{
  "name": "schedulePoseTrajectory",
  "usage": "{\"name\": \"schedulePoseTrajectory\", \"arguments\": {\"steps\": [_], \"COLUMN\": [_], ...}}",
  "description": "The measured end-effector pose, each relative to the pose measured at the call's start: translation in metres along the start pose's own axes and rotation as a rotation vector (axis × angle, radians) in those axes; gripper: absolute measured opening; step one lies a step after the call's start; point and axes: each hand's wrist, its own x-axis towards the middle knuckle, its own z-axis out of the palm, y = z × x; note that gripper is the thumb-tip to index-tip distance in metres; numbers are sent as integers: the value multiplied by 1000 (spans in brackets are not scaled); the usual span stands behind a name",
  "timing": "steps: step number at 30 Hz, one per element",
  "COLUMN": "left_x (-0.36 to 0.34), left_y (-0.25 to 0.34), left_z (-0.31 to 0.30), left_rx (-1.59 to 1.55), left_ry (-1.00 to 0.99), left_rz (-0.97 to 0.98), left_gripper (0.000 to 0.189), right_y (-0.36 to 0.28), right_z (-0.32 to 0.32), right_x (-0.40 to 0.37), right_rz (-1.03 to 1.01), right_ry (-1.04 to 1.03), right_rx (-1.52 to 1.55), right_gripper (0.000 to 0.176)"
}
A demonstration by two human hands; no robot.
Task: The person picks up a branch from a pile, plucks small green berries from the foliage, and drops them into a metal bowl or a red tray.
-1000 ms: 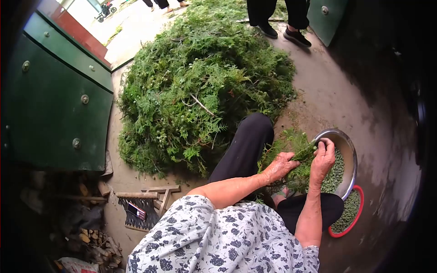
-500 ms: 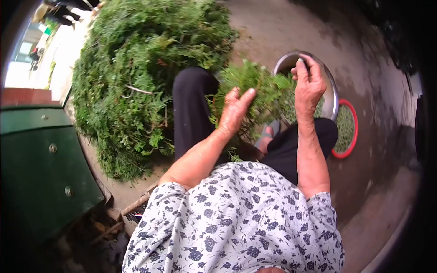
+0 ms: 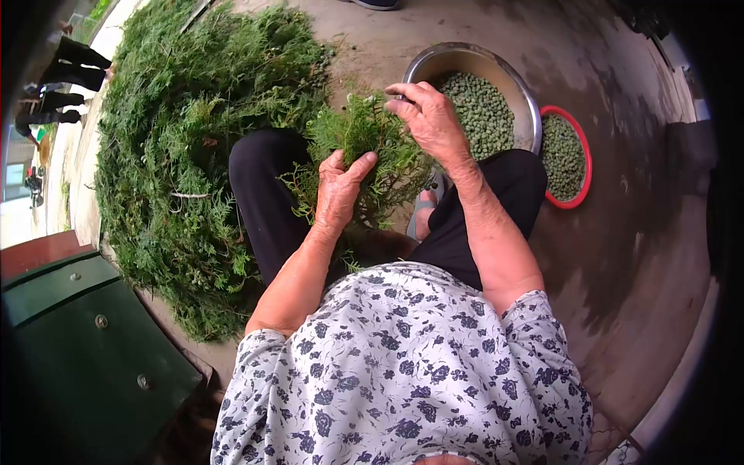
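Observation:
My left hand (image 3: 338,188) is closed around the stems of a leafy evergreen branch (image 3: 358,132), held up between my knees. The branch has flat, scaly sprays. At its upper right edge is my right hand (image 3: 434,124), its fingers bent and fingertips a little apart, with nothing visible between them. Just beyond that hand stands a metal basin (image 3: 529,101) holding many small round green cones (image 3: 484,116). My right forearm and knee hide part of the basin's near side.
A large heap of evergreen branches (image 3: 167,155) lies to my left. A red-rimmed container (image 3: 587,167) of similar green cones sits right of the basin. A dark green box-like object (image 3: 93,349) is at lower left. People (image 3: 74,66) stand far off at upper left.
My right hand has moved from over the metal basin leftward to the branch. My left hand still holds the branch. The view has shifted, showing more of the basin.

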Motion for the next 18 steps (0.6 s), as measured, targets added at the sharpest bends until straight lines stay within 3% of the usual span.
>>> {"name": "schedulePoseTrajectory", "arguments": {"steps": [3, 6, 8, 10, 12, 14, 17, 18], "left_x": [-3, -5, -6, -6, -10, -12, -12, -12], "left_y": [-1, -5, -10, -14, -11, -3, 1, 1], "left_z": [2, 2, 2, -7, -7, -2, 0, -2], "left_rx": [-35, 17, 102, 235, 332, 273, 209, 211], "left_ry": [-31, -77, -111, -105, -156, -182, -241, -277], "left_rz": [-25, -54, 60, 24, 62, 28, -11, -18], "left_gripper": [21, 17, 12, 8, 9, 10, 12, 13], "right_y": [16, 20, 17, 19, 29, 40, 33, 33], "right_z": [11, 13, 10, -12, -28, -35, -34, -33], "right_x": [-3, -7, -5, 7, 9, 8, 2, 2], "right_rz": [-99, -168, 147, 377, 415, 415, 415, 416], "right_ry": [-28, 155, 358, 431, 318, -10, -324, -323], "right_rx": [-100, -10, 78, 443, 745, 911, 895, 896], "right_gripper": [22, 18, 11, 9, 10, 14, 26, 26]}}
